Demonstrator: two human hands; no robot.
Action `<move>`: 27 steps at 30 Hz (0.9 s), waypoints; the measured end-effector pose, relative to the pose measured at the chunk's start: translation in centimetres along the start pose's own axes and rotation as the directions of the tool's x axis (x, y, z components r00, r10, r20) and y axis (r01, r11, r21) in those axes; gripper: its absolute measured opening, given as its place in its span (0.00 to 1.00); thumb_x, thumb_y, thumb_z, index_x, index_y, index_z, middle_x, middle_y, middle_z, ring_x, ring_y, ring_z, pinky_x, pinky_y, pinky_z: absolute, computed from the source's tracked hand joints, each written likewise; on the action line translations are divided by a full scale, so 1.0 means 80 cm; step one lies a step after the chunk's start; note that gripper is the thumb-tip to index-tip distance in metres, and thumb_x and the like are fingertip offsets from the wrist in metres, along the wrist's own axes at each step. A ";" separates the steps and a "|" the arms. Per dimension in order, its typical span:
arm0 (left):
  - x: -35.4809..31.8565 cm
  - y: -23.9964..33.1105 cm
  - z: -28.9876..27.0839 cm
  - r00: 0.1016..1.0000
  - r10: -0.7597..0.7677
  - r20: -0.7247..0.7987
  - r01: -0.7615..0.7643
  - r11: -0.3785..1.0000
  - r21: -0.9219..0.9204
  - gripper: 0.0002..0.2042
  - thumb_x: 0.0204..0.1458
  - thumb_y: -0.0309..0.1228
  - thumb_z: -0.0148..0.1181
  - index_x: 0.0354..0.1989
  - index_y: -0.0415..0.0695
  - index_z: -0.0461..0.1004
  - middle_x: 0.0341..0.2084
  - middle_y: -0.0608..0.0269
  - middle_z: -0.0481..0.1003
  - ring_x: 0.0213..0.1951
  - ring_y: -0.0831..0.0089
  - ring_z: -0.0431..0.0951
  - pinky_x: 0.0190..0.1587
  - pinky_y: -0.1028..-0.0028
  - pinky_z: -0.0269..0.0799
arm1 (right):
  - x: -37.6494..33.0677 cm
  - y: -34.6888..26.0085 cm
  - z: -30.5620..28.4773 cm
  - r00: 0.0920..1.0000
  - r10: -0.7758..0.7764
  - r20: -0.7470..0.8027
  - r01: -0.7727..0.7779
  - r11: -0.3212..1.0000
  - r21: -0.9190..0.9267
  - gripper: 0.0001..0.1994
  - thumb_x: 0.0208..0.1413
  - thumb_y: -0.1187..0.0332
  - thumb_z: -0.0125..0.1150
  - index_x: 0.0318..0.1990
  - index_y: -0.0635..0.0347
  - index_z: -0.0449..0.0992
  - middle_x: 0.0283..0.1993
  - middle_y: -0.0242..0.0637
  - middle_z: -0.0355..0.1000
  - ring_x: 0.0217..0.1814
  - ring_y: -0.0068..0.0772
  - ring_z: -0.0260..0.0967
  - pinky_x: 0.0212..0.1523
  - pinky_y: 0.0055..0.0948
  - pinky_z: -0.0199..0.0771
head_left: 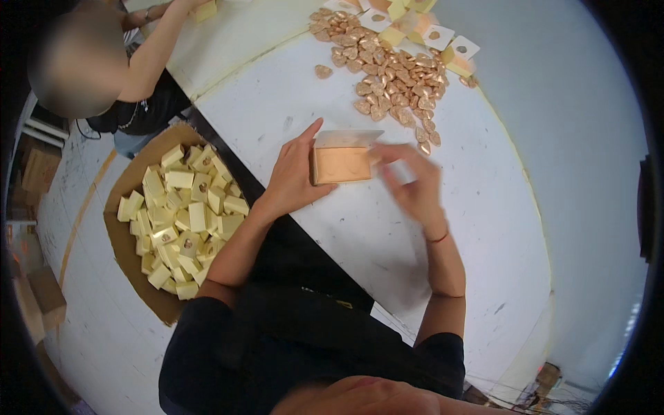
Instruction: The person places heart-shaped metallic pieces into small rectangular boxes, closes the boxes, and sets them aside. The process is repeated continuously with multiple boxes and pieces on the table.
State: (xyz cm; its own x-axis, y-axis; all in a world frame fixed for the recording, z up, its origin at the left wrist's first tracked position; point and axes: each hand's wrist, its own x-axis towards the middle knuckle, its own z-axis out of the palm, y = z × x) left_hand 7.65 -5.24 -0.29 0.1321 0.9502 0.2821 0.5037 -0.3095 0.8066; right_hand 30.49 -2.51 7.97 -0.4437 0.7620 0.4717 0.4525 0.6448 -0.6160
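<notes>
My left hand point(292, 176) grips the left side of a small box point(344, 164), its thumb along the front edge and its fingers behind. The box's lid stands up at the back, and its peach-coloured insert shows two rounded hollows. Close to the box's right end is my right hand point(413, 185), its fingers bent toward the lid and smeared by motion. Whether it holds anything is hidden by the blur. Beyond both hands lies a heap of shiny rose-gold, roughly heart-shaped pieces point(404, 79) on the white table point(484, 228).
Several open yellow and white boxes point(415, 28) sit behind the heap. Left of the table stands a large cardboard carton point(119, 232) full of closed pale-yellow boxes point(197, 216). At the upper left, a person's arm point(153, 59) reaches over the table, a yellow piece point(205, 11) by the hand.
</notes>
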 end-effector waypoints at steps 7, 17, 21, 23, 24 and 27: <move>0.001 0.007 -0.007 0.999 0.024 0.030 -0.022 0.998 -0.066 0.52 0.36 0.33 0.73 0.73 0.44 0.48 0.54 0.50 0.69 0.57 0.54 0.67 0.64 0.61 0.57 | 0.003 0.013 0.060 0.912 -0.316 0.260 0.387 0.874 -0.293 0.21 0.42 0.81 0.66 0.48 0.58 0.80 0.51 0.35 0.76 0.49 0.42 0.73 0.45 0.34 0.78; 0.000 0.005 -0.006 0.998 0.057 0.012 -0.057 0.998 -0.031 0.51 0.38 0.35 0.73 0.72 0.44 0.48 0.57 0.49 0.67 0.57 0.53 0.68 0.65 0.61 0.57 | -0.026 -0.010 0.067 0.985 -0.158 0.063 0.169 0.861 -0.480 0.16 0.48 0.68 0.71 0.47 0.56 0.81 0.40 0.31 0.77 0.45 0.34 0.70 0.45 0.34 0.63; 0.002 0.005 -0.004 0.997 0.073 0.012 -0.073 0.997 -0.015 0.51 0.38 0.35 0.73 0.73 0.44 0.48 0.57 0.49 0.67 0.58 0.52 0.67 0.65 0.61 0.56 | -0.025 -0.001 0.084 0.976 -0.217 0.032 0.210 0.882 -0.422 0.15 0.47 0.67 0.72 0.44 0.56 0.82 0.39 0.29 0.76 0.46 0.34 0.68 0.43 0.34 0.60; 0.002 0.005 -0.003 0.997 0.071 0.003 -0.071 0.997 0.006 0.51 0.38 0.35 0.73 0.73 0.44 0.48 0.57 0.48 0.67 0.58 0.52 0.67 0.65 0.61 0.57 | -0.025 -0.002 0.087 0.981 -0.193 0.028 0.185 0.875 -0.448 0.14 0.47 0.67 0.71 0.43 0.55 0.82 0.41 0.30 0.76 0.48 0.35 0.68 0.44 0.35 0.60; 0.002 0.005 -0.003 0.998 0.061 0.006 -0.062 0.998 0.012 0.51 0.38 0.35 0.73 0.72 0.44 0.48 0.57 0.48 0.67 0.58 0.51 0.67 0.65 0.61 0.57 | -0.022 -0.005 0.088 0.980 -0.199 0.018 0.187 0.886 -0.424 0.13 0.46 0.68 0.71 0.42 0.54 0.83 0.42 0.31 0.76 0.49 0.36 0.68 0.45 0.35 0.60; 0.001 0.005 -0.001 0.999 0.044 0.014 -0.044 0.999 0.018 0.51 0.38 0.35 0.73 0.72 0.43 0.48 0.58 0.49 0.66 0.58 0.51 0.67 0.65 0.61 0.57 | -0.016 -0.011 0.084 0.980 -0.197 0.004 0.183 0.906 -0.383 0.12 0.45 0.70 0.69 0.40 0.52 0.83 0.46 0.32 0.74 0.51 0.37 0.66 0.47 0.37 0.59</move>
State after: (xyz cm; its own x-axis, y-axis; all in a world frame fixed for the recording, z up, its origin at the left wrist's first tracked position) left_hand 7.81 -5.33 0.12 0.1661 0.9361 0.3100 0.5130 -0.3505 0.7835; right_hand 25.46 -4.45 3.70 -0.5271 0.6202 0.5810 0.6245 0.7464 -0.2302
